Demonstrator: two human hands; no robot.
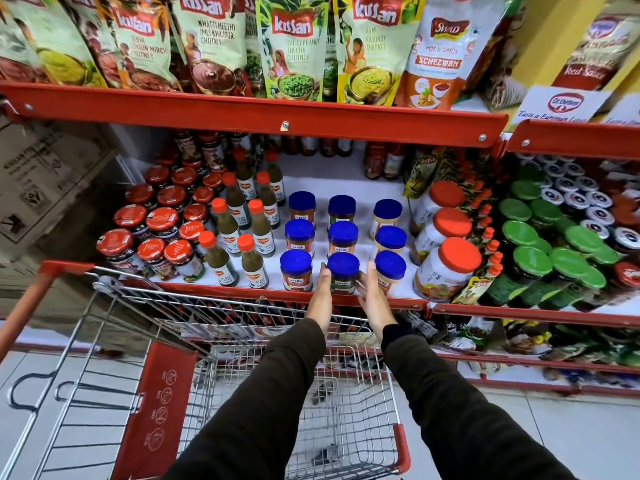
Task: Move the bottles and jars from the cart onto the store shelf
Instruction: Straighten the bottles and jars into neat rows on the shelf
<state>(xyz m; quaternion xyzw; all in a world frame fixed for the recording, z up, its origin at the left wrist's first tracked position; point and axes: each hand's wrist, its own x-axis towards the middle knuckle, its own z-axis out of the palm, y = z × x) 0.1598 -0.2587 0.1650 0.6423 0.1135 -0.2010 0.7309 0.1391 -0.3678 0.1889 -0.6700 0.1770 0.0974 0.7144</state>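
Observation:
A blue-lidded jar stands at the front edge of the red store shelf, in the middle of three rows of similar blue-lidded jars. My left hand presses against its left side and my right hand against its right side, so both hands clasp it. Under my arms the wire cart shows no bottles or jars in its visible basket.
Green sauce bottles with orange caps and red-lidded jars fill the shelf's left part. White jars with orange lids and green-lidded jars stand on the right. Pouches hang on the shelf above. The cart's red handle is at left.

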